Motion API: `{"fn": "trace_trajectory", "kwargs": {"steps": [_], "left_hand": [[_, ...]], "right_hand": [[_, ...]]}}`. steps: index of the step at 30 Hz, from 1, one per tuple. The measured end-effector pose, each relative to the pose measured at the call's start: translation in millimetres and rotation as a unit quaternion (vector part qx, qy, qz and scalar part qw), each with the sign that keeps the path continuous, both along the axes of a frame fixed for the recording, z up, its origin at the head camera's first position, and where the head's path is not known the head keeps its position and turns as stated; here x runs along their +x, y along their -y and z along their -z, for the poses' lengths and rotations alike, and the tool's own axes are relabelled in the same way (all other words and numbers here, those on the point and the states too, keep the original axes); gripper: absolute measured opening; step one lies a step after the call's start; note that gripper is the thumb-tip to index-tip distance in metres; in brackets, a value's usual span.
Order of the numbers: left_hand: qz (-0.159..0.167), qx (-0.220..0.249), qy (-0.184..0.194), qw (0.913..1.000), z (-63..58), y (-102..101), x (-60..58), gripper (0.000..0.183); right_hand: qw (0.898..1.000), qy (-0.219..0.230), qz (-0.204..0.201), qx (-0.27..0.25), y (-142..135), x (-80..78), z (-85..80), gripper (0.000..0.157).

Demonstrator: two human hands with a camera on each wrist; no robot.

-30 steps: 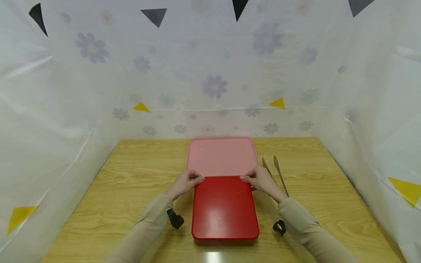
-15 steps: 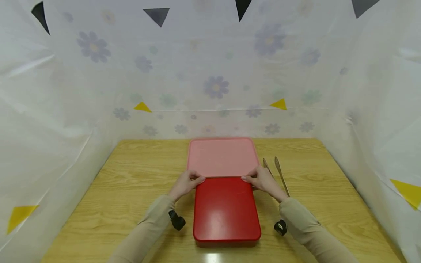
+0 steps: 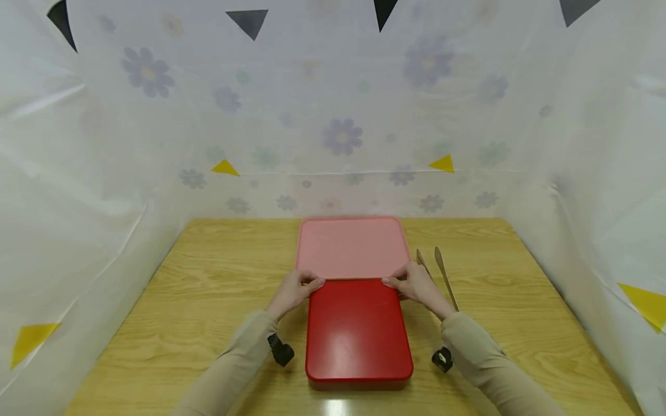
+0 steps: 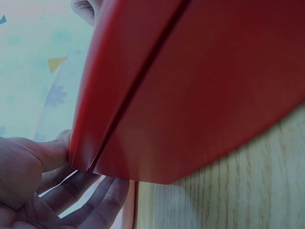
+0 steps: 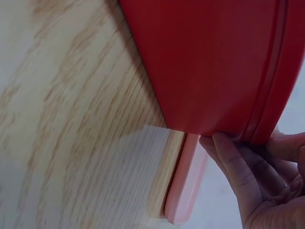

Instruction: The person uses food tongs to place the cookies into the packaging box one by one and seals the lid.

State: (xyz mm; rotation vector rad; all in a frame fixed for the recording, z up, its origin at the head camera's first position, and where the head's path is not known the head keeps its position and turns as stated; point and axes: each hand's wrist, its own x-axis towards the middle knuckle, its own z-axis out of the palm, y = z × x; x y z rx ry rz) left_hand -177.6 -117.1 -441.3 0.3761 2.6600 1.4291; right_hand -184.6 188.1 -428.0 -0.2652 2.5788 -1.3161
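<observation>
Red and glossy, the lidded box (image 3: 358,329) at the lower centre is kept unmoved since a second ago, its far corners pinched by the left hand (image 3: 292,290) and the right hand (image 3: 416,285), against the pink board (image 3: 352,247).

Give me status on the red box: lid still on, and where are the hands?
Done: the red box sits on the table, its far edge against the pink tray. In hand: the left hand and right hand grip its far corners, thumbs on top, fingers under the rim in the wrist views. Left: the lid looks on, only a thin seam showing; the tongs lie untouched.
</observation>
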Motion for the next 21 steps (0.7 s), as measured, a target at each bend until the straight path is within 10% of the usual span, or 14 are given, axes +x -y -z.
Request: {"fn": "trace_trajectory", "kwargs": {"steps": [21], "left_hand": [[-0.024,-0.059,-0.029,0.9975,-7.7,-6,19.8,0.034]], "right_hand": [[0.997,-0.049,-0.006,0.056,0,-2.7,-1.8,0.024]]}}
